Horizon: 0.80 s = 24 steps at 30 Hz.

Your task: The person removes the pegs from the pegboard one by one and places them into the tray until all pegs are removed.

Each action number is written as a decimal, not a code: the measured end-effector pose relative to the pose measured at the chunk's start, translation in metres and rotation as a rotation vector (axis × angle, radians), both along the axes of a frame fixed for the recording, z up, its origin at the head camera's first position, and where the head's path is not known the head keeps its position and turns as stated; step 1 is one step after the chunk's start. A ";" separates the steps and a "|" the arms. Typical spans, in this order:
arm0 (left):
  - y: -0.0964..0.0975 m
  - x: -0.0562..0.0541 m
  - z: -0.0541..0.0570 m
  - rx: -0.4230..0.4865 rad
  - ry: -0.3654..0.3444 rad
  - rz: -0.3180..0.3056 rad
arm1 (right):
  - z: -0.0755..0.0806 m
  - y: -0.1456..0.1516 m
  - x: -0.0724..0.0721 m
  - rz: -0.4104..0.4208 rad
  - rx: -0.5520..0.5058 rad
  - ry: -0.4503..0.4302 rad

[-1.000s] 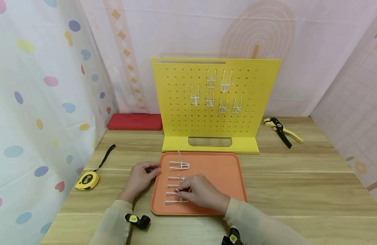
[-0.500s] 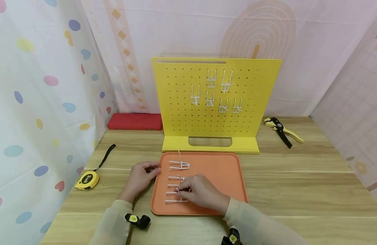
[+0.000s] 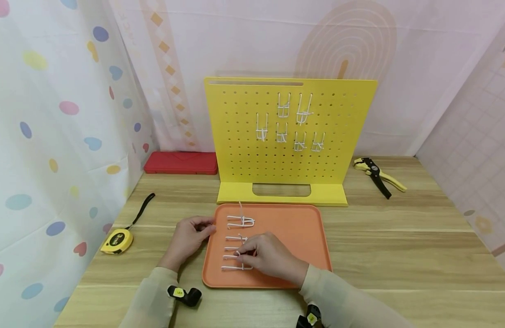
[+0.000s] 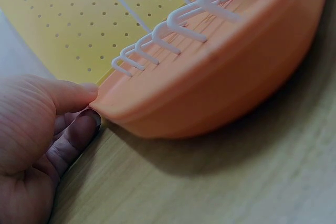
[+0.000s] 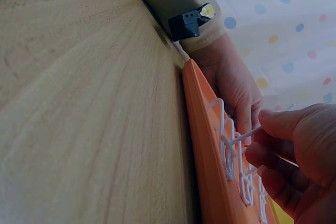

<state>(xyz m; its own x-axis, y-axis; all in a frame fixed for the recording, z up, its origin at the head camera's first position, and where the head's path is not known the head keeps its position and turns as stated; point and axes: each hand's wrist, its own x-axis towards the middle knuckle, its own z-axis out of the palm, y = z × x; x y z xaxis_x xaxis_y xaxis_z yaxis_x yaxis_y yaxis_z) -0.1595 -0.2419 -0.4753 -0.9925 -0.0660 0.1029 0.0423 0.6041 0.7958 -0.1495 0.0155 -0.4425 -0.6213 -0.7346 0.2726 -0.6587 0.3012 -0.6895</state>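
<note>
White wire pegboard hooks lie in a row on an orange tray (image 3: 293,228). The right hand (image 3: 272,257) pinches the upright prong of the nearest hook (image 3: 232,268) between thumb and fingers, as the right wrist view shows. That hook's two long wires lie toward the left, and the hand covers part of it and of the hook beyond. Farther back on the tray rests another hook (image 3: 242,222), its prong pointing up. The left hand (image 3: 186,239) grips the tray's left rim, thumb on top and fingers underneath in the left wrist view.
Behind the tray stands a yellow pegboard (image 3: 244,159) with several white hooks hung on it. A red case (image 3: 180,163) lies to its left and wire strippers (image 3: 375,173) to its right. A yellow tape measure (image 3: 117,241) sits at the left.
The nearest hook has shifted slightly away from the person, with the right hand's fingertips on its prong. The left hand stays at the tray's rim.
</note>
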 end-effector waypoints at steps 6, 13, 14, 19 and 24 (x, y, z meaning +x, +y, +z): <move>0.000 0.000 0.000 0.002 0.003 0.000 | 0.002 0.002 0.000 -0.010 0.020 -0.031; 0.000 -0.001 -0.001 0.021 0.008 -0.005 | 0.014 0.014 -0.006 -0.068 0.015 -0.101; 0.000 -0.001 -0.001 0.024 0.009 -0.005 | 0.016 0.015 -0.008 -0.079 0.009 -0.107; 0.000 -0.001 0.000 0.040 0.007 -0.007 | 0.021 0.015 -0.019 -0.121 0.002 -0.098; 0.001 0.000 0.001 0.045 -0.006 -0.005 | 0.015 0.007 -0.029 -0.093 0.038 -0.117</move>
